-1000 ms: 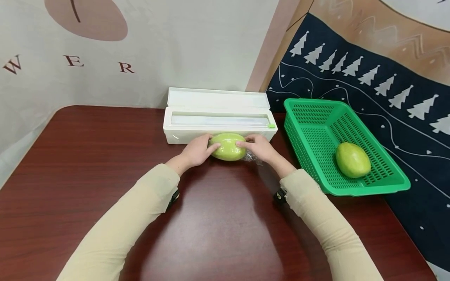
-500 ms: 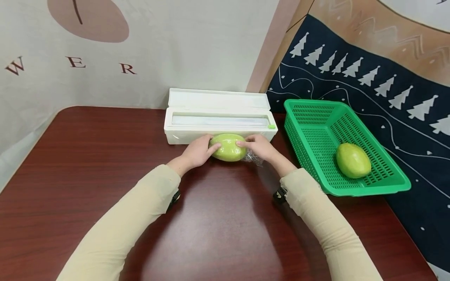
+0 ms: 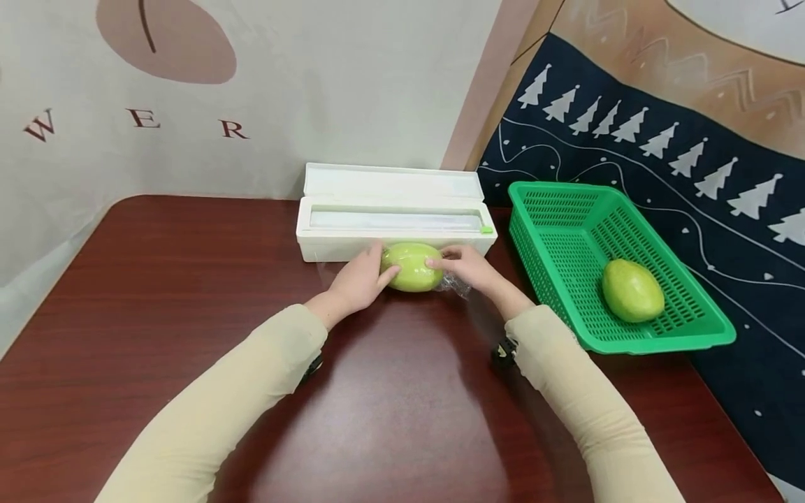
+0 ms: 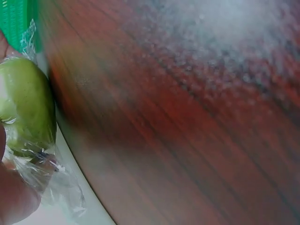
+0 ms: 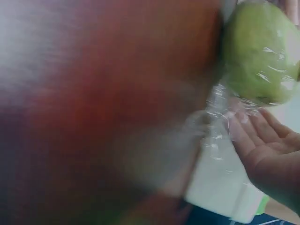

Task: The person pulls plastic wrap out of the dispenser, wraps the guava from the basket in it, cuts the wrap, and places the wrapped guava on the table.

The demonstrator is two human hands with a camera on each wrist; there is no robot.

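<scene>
A yellow-green oval fruit (image 3: 413, 267), wrapped in clear plastic film, lies on its side at the front of a white cling film dispenser (image 3: 327, 248) with its lid raised. My left hand (image 3: 357, 283) holds the fruit's left end, thumb on the near side and fingers partly hidden behind. At the other end my right hand (image 3: 470, 267) holds it with the thumb on top. Loose crumpled film (image 3: 454, 284) hangs from the right end, and in the left wrist view film (image 4: 70, 194) also trails by the left fingers. In the right wrist view, fingers (image 5: 262, 129) touch the gathered film.
To the right stands a green perforated basket (image 3: 547, 272) with a second yellow-green fruit (image 3: 632, 290) inside. A small light-green slider (image 3: 486, 229) sits at the dispenser's right front edge. The brown wooden table (image 3: 157, 314) ends at a wall covering (image 3: 270, 84) behind.
The left hand's thumb has slid lower on the fruit and its fingers have shifted at the left end. The right hand keeps its place. The head view has tilted slightly upward.
</scene>
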